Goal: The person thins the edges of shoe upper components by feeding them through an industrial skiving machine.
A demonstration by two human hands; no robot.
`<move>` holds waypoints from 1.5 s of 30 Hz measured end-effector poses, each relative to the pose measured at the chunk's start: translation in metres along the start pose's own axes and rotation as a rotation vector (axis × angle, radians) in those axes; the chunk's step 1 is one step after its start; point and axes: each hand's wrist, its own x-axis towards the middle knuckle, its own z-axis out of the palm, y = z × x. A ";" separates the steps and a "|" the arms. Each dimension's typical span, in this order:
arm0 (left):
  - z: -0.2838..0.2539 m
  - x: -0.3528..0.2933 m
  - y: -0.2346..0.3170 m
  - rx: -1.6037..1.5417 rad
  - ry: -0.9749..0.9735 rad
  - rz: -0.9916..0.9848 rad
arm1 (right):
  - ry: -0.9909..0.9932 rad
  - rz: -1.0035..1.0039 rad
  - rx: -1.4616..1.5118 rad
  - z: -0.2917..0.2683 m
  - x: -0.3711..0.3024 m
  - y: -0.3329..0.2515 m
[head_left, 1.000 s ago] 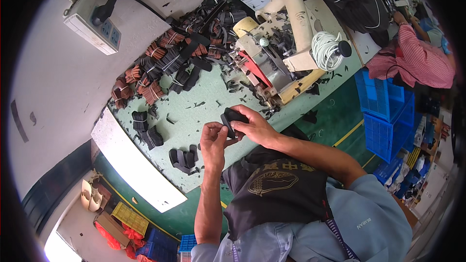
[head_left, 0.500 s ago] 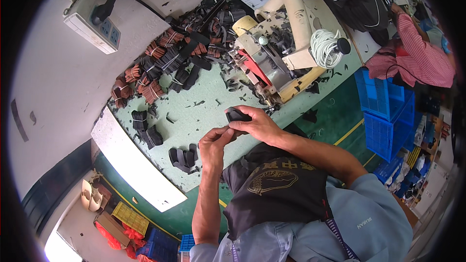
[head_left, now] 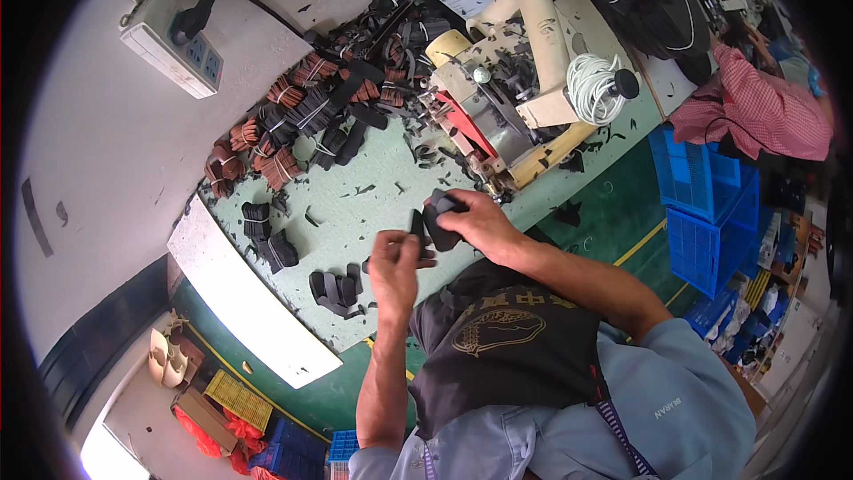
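My right hand (head_left: pixel 484 228) is closed round a small stack of black strips (head_left: pixel 442 220), held above the front edge of the pale green table (head_left: pixel 355 204). Just left of it, my left hand (head_left: pixel 394 267) pinches a single black strip (head_left: pixel 417 225) that stands upright from the fingers, apart from the stack. A loose group of short black strips (head_left: pixel 336 289) lies on the table to the left of my left hand. Beyond my right hand stands a machine with a red lever (head_left: pixel 468 124) and a thick cream-coloured arm.
Tied bundles of brown strips (head_left: pixel 277 167) and black strips (head_left: pixel 283 249) lie along the table's far left side. A coil of white cord (head_left: pixel 595 93) hangs on the machine. Blue crates (head_left: pixel 697 240) stand on the floor at right. A person in a red checked garment (head_left: pixel 764 107) is beyond.
My hands have drawn apart. The left has moved slightly down with one black strip, while the stack in my right hand has turned and now shows more of its face.
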 end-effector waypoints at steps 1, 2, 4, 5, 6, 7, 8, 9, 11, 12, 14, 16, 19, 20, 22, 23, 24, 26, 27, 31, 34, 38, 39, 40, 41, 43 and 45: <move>-0.006 0.004 0.005 0.011 0.086 -0.074 | 0.069 0.061 0.165 -0.003 0.003 0.002; -0.016 0.007 0.004 -0.051 0.119 -0.087 | 0.083 0.042 0.237 -0.007 0.005 0.005; -0.027 0.003 0.007 -0.146 0.084 -0.118 | 0.105 0.016 0.213 -0.008 0.002 0.007; -0.026 0.002 0.008 -0.146 0.086 -0.118 | 0.127 -0.007 0.191 -0.006 -0.001 0.006; -0.023 0.000 0.007 -0.213 0.027 -0.152 | 0.098 0.004 0.131 -0.007 -0.002 0.004; -0.020 -0.001 0.008 -0.279 -0.032 -0.183 | 0.095 0.003 0.132 -0.004 -0.003 0.001; -0.017 -0.002 0.011 -0.286 -0.047 -0.186 | 0.113 0.007 0.167 0.000 -0.005 -0.002; -0.015 -0.003 0.010 -0.285 -0.044 -0.184 | 0.132 0.010 0.202 0.003 -0.006 -0.004; -0.010 -0.004 0.010 -0.407 -0.063 -0.172 | 0.098 0.011 0.199 0.002 -0.007 -0.003; -0.008 -0.003 0.009 -0.377 -0.039 -0.181 | 0.064 0.015 0.196 0.002 -0.007 -0.003; -0.002 -0.008 0.019 -0.305 -0.047 -0.133 | 0.074 0.019 0.166 0.002 -0.008 -0.003; -0.004 -0.008 0.022 -0.235 -0.053 -0.085 | 0.081 0.023 0.135 0.001 -0.007 -0.001; -0.012 -0.007 0.020 0.110 -0.065 0.007 | 0.084 0.013 0.167 -0.002 -0.005 0.003; -0.010 -0.009 0.025 0.034 -0.048 -0.025 | 0.068 0.036 0.227 -0.002 -0.006 0.001; -0.006 -0.011 0.026 -0.040 -0.030 -0.056 | 0.050 0.059 0.288 -0.002 -0.006 0.001; -0.003 -0.011 0.023 -0.179 -0.004 -0.072 | 0.048 0.064 0.278 -0.002 -0.006 0.002; 0.000 -0.010 0.019 -0.318 0.021 -0.088 | 0.046 0.069 0.267 -0.002 -0.006 0.002; 0.008 -0.004 -0.002 -0.243 0.067 0.017 | 0.043 0.074 0.291 0.003 -0.009 -0.003; 0.009 -0.002 -0.009 -0.168 0.108 0.120 | 0.044 0.078 0.313 0.005 -0.010 -0.005; 0.014 -0.005 -0.012 0.048 0.083 0.105 | 0.048 0.034 0.245 0.004 -0.006 0.007; 0.015 -0.006 -0.008 0.057 0.071 0.088 | 0.000 0.063 0.228 0.006 -0.003 0.011; 0.009 -0.010 0.002 -0.109 0.048 -0.020 | 0.049 0.086 0.385 0.003 -0.002 0.012; 0.008 -0.010 0.006 -0.189 0.019 -0.078 | 0.052 0.084 0.387 0.001 0.000 0.013; 0.010 -0.012 0.007 -0.232 0.018 -0.075 | 0.027 0.046 0.353 0.002 0.000 0.013; 0.013 -0.012 0.006 -0.231 0.024 -0.073 | 0.003 0.007 0.320 0.004 0.000 0.012; 0.022 -0.009 -0.003 -0.136 0.077 0.007 | 0.011 0.062 0.457 0.011 -0.004 0.005; 0.035 0.001 -0.024 0.137 0.214 0.201 | 0.015 0.118 0.591 0.016 -0.008 0.002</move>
